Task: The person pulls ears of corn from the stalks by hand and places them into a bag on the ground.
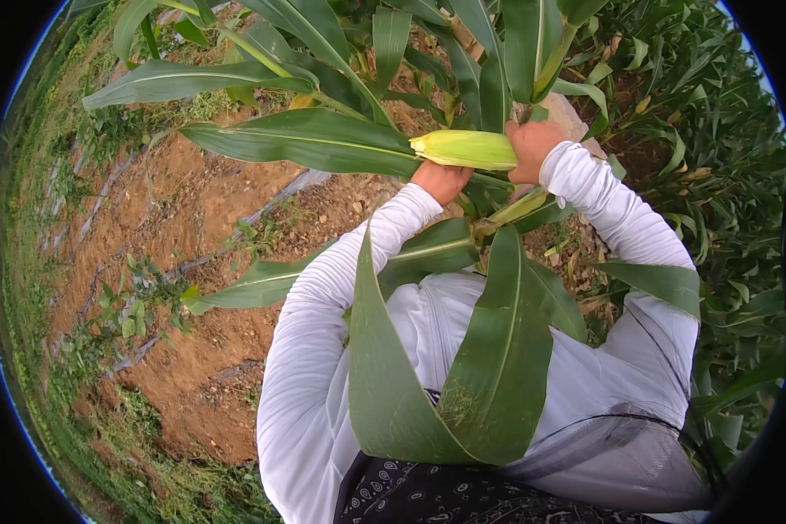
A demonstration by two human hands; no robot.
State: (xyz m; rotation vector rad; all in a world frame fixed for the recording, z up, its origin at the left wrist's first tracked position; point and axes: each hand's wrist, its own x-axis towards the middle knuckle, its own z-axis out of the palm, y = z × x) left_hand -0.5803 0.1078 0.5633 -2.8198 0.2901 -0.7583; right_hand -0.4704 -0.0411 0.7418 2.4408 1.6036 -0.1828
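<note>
An ear of corn in its pale green husk lies crosswise between my hands, among the long leaves of a corn plant. My right hand is closed around the ear's right end. Below the ear's left part is my left hand, its fingers curled beneath the husk and largely hidden; whether it grips the ear or the stalk behind it I cannot tell. A corn stalk shows just below my right hand.
A broad corn leaf folds across my chest. More corn plants stand densely on the right. To the left, brown soil carries strips of plastic mulch film and low weeds.
</note>
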